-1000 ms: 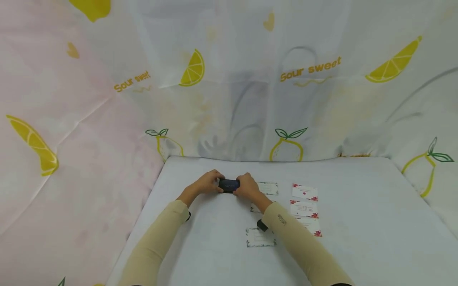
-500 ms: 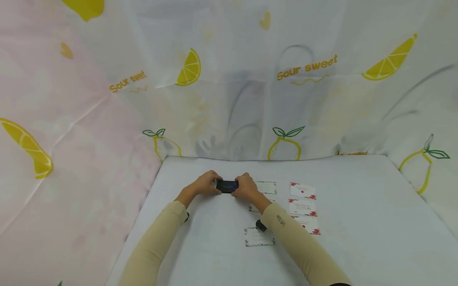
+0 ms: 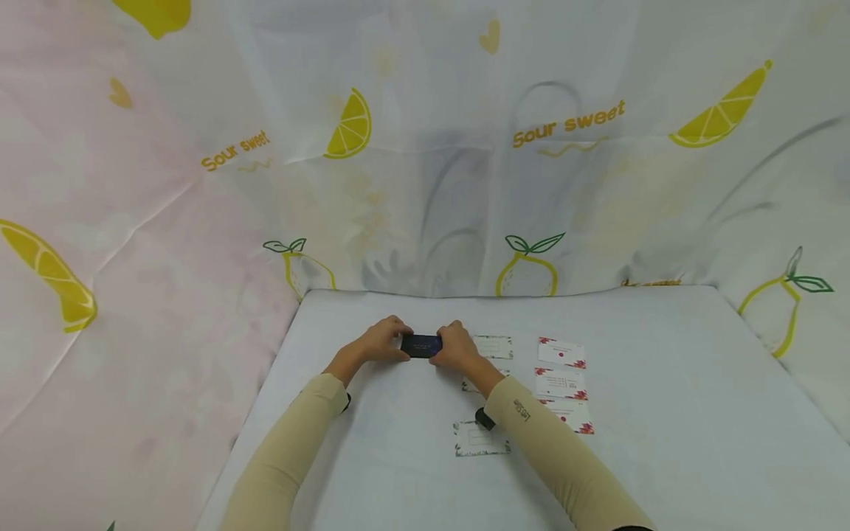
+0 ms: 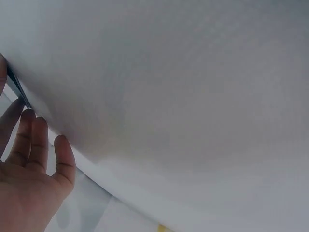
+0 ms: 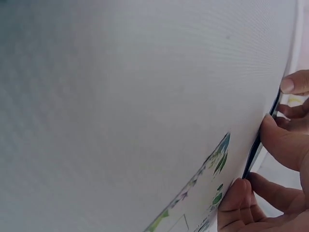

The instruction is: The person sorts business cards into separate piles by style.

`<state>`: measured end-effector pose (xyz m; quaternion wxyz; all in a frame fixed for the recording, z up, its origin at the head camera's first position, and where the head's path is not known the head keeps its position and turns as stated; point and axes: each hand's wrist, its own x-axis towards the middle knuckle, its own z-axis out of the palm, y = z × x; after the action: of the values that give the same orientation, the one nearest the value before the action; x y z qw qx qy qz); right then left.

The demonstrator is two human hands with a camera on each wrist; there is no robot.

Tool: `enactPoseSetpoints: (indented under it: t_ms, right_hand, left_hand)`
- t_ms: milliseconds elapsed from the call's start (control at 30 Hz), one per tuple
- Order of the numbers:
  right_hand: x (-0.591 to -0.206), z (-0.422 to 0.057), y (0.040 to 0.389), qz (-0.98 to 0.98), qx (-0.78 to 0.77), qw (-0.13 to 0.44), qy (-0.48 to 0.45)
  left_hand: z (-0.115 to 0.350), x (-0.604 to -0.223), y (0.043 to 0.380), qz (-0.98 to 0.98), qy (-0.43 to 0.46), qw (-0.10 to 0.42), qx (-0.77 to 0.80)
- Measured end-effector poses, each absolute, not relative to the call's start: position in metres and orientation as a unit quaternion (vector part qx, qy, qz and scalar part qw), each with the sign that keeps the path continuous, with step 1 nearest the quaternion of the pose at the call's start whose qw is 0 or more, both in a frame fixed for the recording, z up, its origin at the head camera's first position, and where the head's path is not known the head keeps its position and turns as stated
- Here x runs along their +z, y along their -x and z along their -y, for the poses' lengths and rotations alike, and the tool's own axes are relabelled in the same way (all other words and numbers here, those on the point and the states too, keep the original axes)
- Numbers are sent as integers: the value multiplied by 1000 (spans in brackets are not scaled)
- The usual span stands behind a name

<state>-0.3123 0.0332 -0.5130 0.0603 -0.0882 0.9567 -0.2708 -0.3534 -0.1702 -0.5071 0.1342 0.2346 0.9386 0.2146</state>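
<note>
Dark blue card (image 3: 421,346) lies on or just above the white table (image 3: 664,413), left of the farthest green-bordered card (image 3: 495,346); our left hand (image 3: 384,341) and right hand (image 3: 458,348) pinch its opposite ends. We seem to be placing it; next probably calls for squaring it, then releasing evenly.

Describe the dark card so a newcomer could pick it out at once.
On the white table, below the lemon-print cloth, look near the far edge. There, left of the white floral cards, the left hand and right hand hold the dark blue card. Every other card is white.
</note>
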Motion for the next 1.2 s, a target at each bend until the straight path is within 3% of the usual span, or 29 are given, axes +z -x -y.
enactPoseSetpoints:
  t_ms: [967, 1200]
  right_hand:
    - [-518, -29, 307, -953, -289, 74, 51]
    - [-508, -28, 294, -964, -252, 40, 71]
  left_hand:
    - [167, -507, 343, -942, -231, 113, 216]
    - [166, -505, 334, -946, -238, 93, 198]
